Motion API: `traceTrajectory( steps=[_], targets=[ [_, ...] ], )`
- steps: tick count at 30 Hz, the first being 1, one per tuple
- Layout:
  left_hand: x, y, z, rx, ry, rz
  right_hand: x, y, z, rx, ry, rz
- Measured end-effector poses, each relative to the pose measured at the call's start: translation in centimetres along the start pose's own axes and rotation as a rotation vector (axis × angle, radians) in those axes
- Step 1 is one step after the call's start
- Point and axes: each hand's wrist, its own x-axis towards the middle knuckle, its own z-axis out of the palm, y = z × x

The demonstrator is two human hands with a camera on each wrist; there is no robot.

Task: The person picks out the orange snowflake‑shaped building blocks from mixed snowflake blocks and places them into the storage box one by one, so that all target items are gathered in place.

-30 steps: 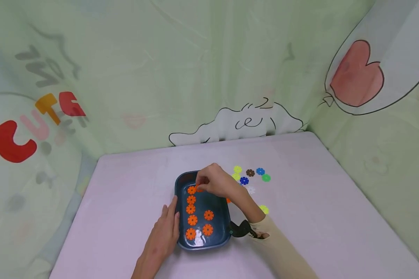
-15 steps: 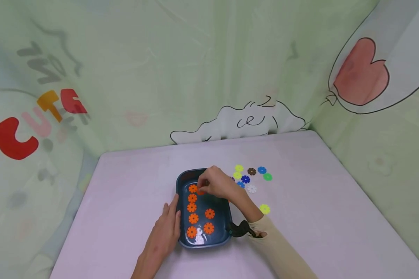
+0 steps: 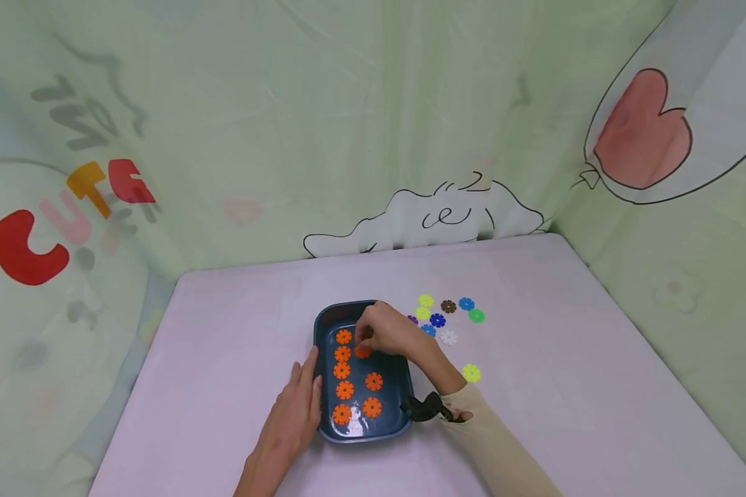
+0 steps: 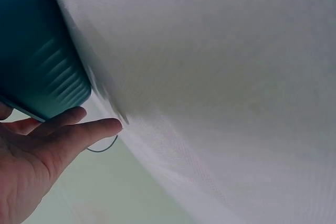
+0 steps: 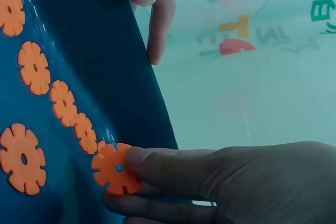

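A dark blue tray with raised walls holds several orange notched discs, some in a column along its left side and two at the lower right. My right hand reaches over the tray's far part. Between thumb and fingers it pinches an orange disc, a flat flower-shaped piece with a hole in the middle. On the other side, my left hand lies along the tray's left wall with fingers extended. In the left wrist view its straight fingers touch the outside of the tray wall.
Right of the tray lie several loose discs: a brown one, a green one, a white one, plus blue and yellow ones. One yellow disc lies nearer. A printed curtain stands behind the table.
My right hand, with the orange disc, has shifted slightly right and nearer, away from the top of the column. My left hand stays at the tray wall.
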Motion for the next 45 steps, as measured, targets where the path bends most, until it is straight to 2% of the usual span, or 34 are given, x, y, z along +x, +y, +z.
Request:
traceTrajectory(
  steps=[13,21,33,45],
  targets=[
    [0.03,-0.09,0.17,0.009,0.016,0.021,0.09,0.76,0.60,0.010,-0.107,0.063],
    [0.09,0.01,0.19,0.004,0.026,0.034,0.11,0.80,0.63,-0.027,-0.132,0.083],
    [0.07,0.06,0.06,0.008,0.017,0.018,0.29,0.16,0.54,-0.097,-0.160,0.135],
    [-0.04,0.05,0.14,0.009,0.027,0.019,0.31,0.16,0.56,-0.086,-0.177,0.153]
  ],
)
